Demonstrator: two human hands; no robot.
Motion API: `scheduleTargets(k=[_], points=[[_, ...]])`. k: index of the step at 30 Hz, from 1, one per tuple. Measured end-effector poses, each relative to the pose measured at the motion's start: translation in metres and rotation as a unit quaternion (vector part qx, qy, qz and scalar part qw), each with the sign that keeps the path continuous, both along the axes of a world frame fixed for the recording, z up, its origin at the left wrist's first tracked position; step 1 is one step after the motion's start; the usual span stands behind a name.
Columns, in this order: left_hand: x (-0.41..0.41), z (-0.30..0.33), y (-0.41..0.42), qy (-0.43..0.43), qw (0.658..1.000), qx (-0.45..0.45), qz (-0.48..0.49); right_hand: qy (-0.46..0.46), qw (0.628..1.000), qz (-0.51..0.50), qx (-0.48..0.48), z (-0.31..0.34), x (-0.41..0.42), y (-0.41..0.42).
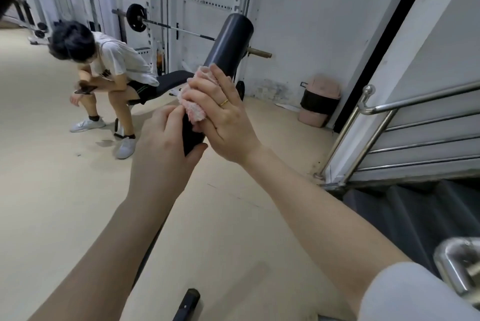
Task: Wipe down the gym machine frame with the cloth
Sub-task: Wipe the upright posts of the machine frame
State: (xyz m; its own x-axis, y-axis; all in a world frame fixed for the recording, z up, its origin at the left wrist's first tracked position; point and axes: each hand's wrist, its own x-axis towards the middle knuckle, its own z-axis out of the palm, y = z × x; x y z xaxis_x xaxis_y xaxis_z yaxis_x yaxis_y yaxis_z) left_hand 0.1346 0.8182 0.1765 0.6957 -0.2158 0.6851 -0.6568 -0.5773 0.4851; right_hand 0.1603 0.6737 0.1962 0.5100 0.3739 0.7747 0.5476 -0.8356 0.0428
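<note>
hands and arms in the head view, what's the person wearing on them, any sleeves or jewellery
Both forearms are bare from wrist to elbow. The right hand wears a thin gold ring on one finger. The left hand shows no ring, watch or glove. At the lower right corner a pale, whitish short sleeve covers the right upper arm. No left sleeve is in view.

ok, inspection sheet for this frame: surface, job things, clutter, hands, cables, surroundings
Surface: beige floor, a few dark specks.
Job things: pink cloth wrapped on the black padded roller.
Clutter: pink bin by the wall, white scrap beside it.
Hands: right hand presses the cloth around the roller; left hand grips the roller lower down.
Cables: nothing seen.
Surroundings: seated person on a bench, barbell on a white rack, steel handrail by stairs.
</note>
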Motion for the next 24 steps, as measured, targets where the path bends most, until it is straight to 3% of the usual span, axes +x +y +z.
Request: scheduleTargets(k=[4,8,15,18,22,24], points=[[-0.040,-0.039,0.025,0.020,0.998,0.023,0.058,-0.011,0.997,0.015,-0.081,-0.032,-0.019,0.005],[-0.086,-0.076,0.053,0.052,0.989,0.075,0.114,-0.011,1.000,-0.025,-0.013,-0.058,-0.036,0.032],[-0.174,-0.120,0.115,0.113,0.952,0.174,0.227,0.105,0.987,0.098,-0.068,-0.161,-0.131,0.122],[-0.207,-0.131,0.140,0.117,0.931,0.224,0.264,0.077,0.986,0.086,-0.119,-0.164,-0.133,0.118],[-0.237,-0.140,0.165,0.125,0.916,0.228,0.307,0.139,0.990,0.034,0.007,-0.173,-0.150,0.139],[-0.247,-0.145,0.170,0.107,0.918,0.216,0.315,0.156,0.985,0.068,0.030,-0.185,-0.177,0.174]])
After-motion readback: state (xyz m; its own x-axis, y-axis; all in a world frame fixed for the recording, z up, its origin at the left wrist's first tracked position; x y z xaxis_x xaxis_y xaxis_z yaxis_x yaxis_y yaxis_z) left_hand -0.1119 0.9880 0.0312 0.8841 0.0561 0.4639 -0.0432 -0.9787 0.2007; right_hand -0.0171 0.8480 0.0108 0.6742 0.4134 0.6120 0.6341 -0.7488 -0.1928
